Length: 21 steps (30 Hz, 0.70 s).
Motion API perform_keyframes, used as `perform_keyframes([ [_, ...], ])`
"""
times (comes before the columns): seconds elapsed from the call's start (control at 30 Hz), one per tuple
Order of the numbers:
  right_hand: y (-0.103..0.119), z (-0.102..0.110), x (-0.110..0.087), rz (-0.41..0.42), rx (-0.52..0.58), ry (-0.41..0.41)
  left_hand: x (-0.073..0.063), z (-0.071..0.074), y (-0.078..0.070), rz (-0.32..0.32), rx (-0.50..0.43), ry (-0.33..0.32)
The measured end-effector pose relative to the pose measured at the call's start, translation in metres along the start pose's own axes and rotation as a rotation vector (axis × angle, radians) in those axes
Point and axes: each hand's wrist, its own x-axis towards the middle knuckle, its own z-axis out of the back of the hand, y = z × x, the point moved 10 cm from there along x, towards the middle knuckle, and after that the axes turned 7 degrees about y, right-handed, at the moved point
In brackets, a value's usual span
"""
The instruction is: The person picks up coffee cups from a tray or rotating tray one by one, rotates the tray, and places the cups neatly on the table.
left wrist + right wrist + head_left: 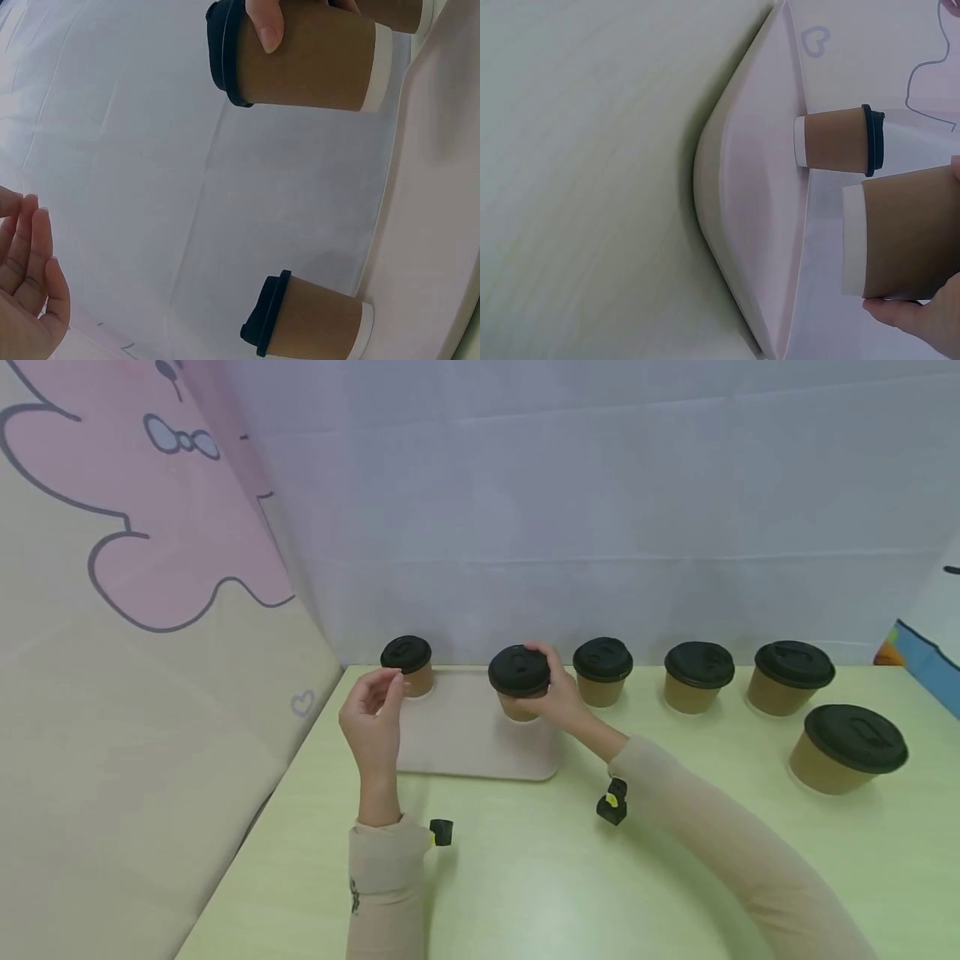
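Note:
My right hand (558, 693) grips a brown paper coffee cup (307, 56) with a black lid, fingers and thumb around its side. This cup is upright and raised over the right part of a pale pink tray (465, 752), its white base apart from the tray in both wrist views. A second lidded coffee cup (418, 683) stands at the tray's back left corner. Just in front of it in the head view is my left hand (375, 714), raised, with fingers loosely bent and nothing held. The left wrist view shows that hand (30, 292) away from both cups.
Three more lidded cups, a near one (600, 692), a middle one (690, 697) and a far one (780, 693), line the table's back to the right of the tray. Another cup (828, 768) stands nearer at the right. A white cloth wall (600, 510) rises behind.

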Motion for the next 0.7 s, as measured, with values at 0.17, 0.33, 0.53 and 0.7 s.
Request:
perform_keyframes([
  [0.17, 0.003, 0.008, -0.007, 0.014, 0.060, -0.015, 0.001, 0.003, 0.002, 0.007, 0.000, -0.012],
  [0.33, -0.001, 0.017, -0.015, -0.002, 0.066, -0.011, 0.001, 0.005, 0.003, -0.004, 0.009, -0.017],
  [0.53, 0.001, 0.034, -0.032, -0.010, 0.075, -0.006, -0.001, 0.006, 0.006, 0.006, 0.010, -0.019],
  [0.7, 0.003, 0.052, -0.047, -0.015, 0.072, -0.010, 0.001, 0.005, 0.005, 0.008, 0.015, -0.014],
])
